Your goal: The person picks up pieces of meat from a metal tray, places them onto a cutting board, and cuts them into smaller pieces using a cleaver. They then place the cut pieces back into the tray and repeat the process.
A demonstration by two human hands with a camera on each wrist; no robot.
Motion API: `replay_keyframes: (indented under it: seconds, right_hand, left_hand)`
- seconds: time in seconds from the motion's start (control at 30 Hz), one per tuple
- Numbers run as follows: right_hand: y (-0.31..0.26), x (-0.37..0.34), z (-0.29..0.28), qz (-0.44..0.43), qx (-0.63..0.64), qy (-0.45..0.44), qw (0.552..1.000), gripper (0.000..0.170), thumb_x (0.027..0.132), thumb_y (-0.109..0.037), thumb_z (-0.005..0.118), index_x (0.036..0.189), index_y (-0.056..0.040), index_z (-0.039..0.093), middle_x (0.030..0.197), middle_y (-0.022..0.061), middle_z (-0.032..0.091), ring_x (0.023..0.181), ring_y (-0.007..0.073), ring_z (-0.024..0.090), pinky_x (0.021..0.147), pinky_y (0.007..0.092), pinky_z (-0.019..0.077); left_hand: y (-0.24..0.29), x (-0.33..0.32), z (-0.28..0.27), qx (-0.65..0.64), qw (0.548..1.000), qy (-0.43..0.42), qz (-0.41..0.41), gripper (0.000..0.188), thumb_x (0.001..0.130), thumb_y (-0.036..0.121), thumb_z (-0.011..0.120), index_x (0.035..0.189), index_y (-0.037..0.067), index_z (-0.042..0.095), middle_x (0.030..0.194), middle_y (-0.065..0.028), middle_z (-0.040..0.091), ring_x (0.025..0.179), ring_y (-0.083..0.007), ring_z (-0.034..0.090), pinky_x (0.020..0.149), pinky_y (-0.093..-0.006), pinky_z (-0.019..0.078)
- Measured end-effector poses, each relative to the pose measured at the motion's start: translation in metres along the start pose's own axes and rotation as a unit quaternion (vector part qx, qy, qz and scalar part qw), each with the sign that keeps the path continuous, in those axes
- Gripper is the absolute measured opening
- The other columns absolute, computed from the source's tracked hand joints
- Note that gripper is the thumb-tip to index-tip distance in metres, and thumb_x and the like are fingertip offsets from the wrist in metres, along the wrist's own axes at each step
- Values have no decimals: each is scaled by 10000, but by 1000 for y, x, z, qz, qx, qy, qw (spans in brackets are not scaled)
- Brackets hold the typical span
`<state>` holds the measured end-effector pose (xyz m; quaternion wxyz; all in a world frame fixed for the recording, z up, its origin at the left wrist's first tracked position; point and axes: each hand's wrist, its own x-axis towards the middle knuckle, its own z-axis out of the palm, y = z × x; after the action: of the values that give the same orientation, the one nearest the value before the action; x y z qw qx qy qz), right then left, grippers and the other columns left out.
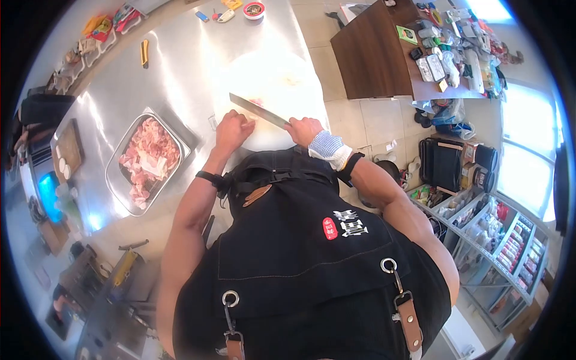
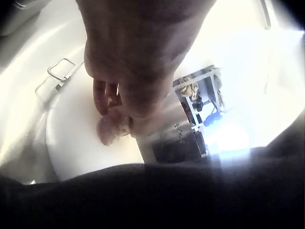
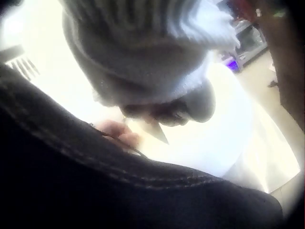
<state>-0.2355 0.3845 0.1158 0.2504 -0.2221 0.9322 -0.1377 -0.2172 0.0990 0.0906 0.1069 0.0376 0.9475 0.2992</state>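
Note:
A broad-bladed kitchen knife [image 1: 258,111] is gripped by its handle in my right hand [image 1: 305,130], with a white and blue knit glove cuff around the wrist. Its blade slants up to the left over a round white cutting board [image 1: 300,90], washed out by glare. My left hand [image 1: 234,130] has its fingers curled beside the blade. In the left wrist view they hold a small pale pink piece of meat [image 2: 113,125] low on the board, next to the wide knife face [image 2: 167,136]. More pink meat [image 1: 256,102] lies just beyond the blade.
A steel tray [image 1: 123,203] of cut raw meat stands on the metal table [image 1: 180,60] to the left. Farther off are a yellow utility knife [image 1: 144,54], a red-rimmed bowl [image 1: 254,10] and small items. A brown cabinet [image 1: 372,54] stands at the right.

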Motion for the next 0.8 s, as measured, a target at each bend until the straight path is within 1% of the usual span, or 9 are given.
replay_keyframes:
  seconds: [0.03,0.13,0.23,0.33,0.43,0.53,0.63,0.73,0.8]
  right_hand:
    - [1,1,-1,11,5,5,1000,413,1127,-424,524,1041,-58,693,787,223,745,784,448,759,748,565,612]
    - [-2,3,-4,35,20,20,999,410,1124,-430,529,1041,-67,701,788,230,744,790,451,759,754,567,611]
    - [-3,0,-8,48,27,37,998,410,1123,-430,532,1044,-64,701,785,233,744,787,450,759,752,568,611]
    - [-6,-5,-16,37,20,38,998,410,1123,-427,536,1044,-58,698,765,228,740,766,447,758,735,563,612]
    - [-15,-18,-28,16,5,23,1000,399,1124,-414,538,1049,-53,693,745,218,736,746,440,758,716,555,612]
    - [-20,-24,-35,-4,-14,11,1000,386,1124,-397,541,1054,-48,688,733,211,734,734,431,760,704,552,611]
    - [-21,-28,-38,-14,-25,-9,1000,374,1123,-383,545,1054,-42,683,733,210,735,734,424,762,702,549,611]
    - [-18,-28,-39,-17,-42,-28,999,364,1122,-372,548,1056,-38,680,740,210,737,735,421,763,703,545,611]
    - [-18,-27,-40,-19,-52,-37,998,356,1122,-362,550,1060,-36,678,751,212,740,740,419,765,707,541,612]
  left_hand:
    - [-3,1,3,2,1000,24,18,364,960,375,783,932,12,757,967,-161,775,944,-335,749,834,-452,584]
    - [-13,11,8,-242,963,-5,-115,409,954,420,797,926,13,757,910,-133,792,878,-299,777,786,-426,596]
    - [-21,21,15,-266,958,64,-87,411,941,430,830,1000,28,769,818,-99,784,804,-274,783,735,-398,599]
    - [-13,17,3,-149,978,48,-138,440,905,402,871,1105,24,766,921,-108,786,841,-264,774,775,-394,606]
    - [2,3,-11,-54,985,92,-136,451,899,361,880,1191,40,758,1056,-111,770,917,-258,762,808,-393,606]
    - [-7,-3,-2,-142,980,129,-51,390,907,337,869,1166,62,776,1147,-107,741,977,-259,741,834,-411,596]
    - [-7,-3,5,-142,979,142,-28,280,933,291,841,1112,80,797,1116,-95,749,993,-273,734,836,-410,589]
    - [-7,-1,6,-165,976,136,-35,228,930,252,831,1054,63,807,1083,-103,764,971,-284,733,851,-409,585]
    - [-8,1,5,-162,977,134,-25,237,919,237,833,1070,56,812,1073,-114,779,956,-290,739,850,-405,590]
